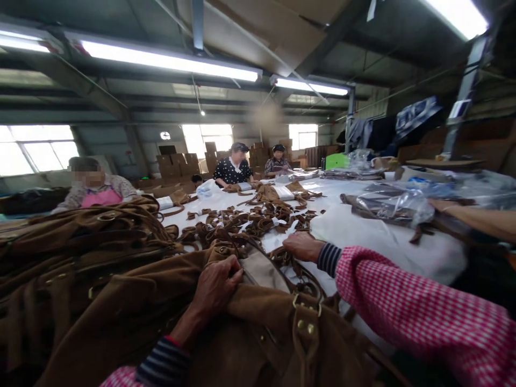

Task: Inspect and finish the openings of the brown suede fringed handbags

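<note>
In the head view, the brown bag (278,317) lies close in front of the person, its long side seemingly running left to right. The left hand (217,284) is nearer, its fingers curled tight on the bag's upper edge. The right hand (303,247) reaches beyond it, beside the straps (213,220) on the table (329,189); whether its bent fingers hold one, I cannot tell.

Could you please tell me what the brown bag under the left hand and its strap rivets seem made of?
The brown bag looks like matte canvas or suede; its dull, softly folded surface leaves either open. The strap rivets seem to be metal with a polished, brassy finish, from their golden glints.
</note>
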{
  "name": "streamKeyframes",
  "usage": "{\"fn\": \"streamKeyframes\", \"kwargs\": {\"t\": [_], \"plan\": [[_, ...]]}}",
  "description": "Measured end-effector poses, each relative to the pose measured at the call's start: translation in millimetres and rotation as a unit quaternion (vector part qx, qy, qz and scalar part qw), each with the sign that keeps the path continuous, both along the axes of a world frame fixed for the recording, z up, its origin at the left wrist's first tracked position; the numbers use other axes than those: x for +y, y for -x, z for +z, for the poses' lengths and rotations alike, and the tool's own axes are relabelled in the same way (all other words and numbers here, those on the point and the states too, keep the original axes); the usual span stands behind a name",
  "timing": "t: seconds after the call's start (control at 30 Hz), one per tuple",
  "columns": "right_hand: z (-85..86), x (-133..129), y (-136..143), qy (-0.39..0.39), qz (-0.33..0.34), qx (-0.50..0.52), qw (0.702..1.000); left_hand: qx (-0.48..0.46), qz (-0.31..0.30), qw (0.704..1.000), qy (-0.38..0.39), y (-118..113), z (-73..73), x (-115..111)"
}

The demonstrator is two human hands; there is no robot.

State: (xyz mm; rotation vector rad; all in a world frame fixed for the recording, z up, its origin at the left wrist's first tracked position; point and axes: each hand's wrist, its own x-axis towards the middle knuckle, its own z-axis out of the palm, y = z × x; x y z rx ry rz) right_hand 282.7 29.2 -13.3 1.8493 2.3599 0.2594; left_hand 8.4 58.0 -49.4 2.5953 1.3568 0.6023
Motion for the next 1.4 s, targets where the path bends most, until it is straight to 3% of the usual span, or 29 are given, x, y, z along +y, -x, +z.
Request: {"fn": "streamKeyframes", "kwargs": {"t": [0.13,0.23,0.33,0.43,0.53,0.87,1.03,1.23,1.4], "plan": [[2.0,-26.6,-27.7,-0.023,-0.021,0.075,0.997,0.003,0.004,1.000,0.014,0.1,1.1,0.3],[5.5,-52.0,-50.6,0.022,-0.030,0.168,0.985,0.001,0.007,1.000,0.021,-1.0,2.9,0.4],[-6.1,-69.9,-63.3,0.035,-0.024,0.227,0.973,-0.002,0.012,0.999,0.031,-1.1,3.8,1.3],[-25.7,-77.5,-68.8,0.004,-0.014,0.220,0.975,-0.003,0.017,0.999,0.040,0.0,3.5,2.5],[-39.2,-79.2,-71.4,-0.007,-0.013,0.233,0.972,-0.002,0.021,0.999,0.041,2.0,1.7,3.9],[-60.0,-71.5,-64.1,-0.035,0.010,0.304,0.952,-0.017,0.017,0.999,0.042,2.2,0.1,1.4],[-59.8,-66.2,-48.4,-0.040,0.074,0.312,0.946,-0.026,0.002,0.999,0.037,2.7,0.0,0.8],[-64.5,-58.0,-34.4,-0.021,0.117,0.159,0.980,-0.018,-0.006,0.999,0.030,2.4,-0.9,1.3],[-66.8,-58.3,-42.5,-0.095,0.123,0.257,0.954,-0.027,0.008,0.998,0.055,-2.3,9.1,-6.6]]}}
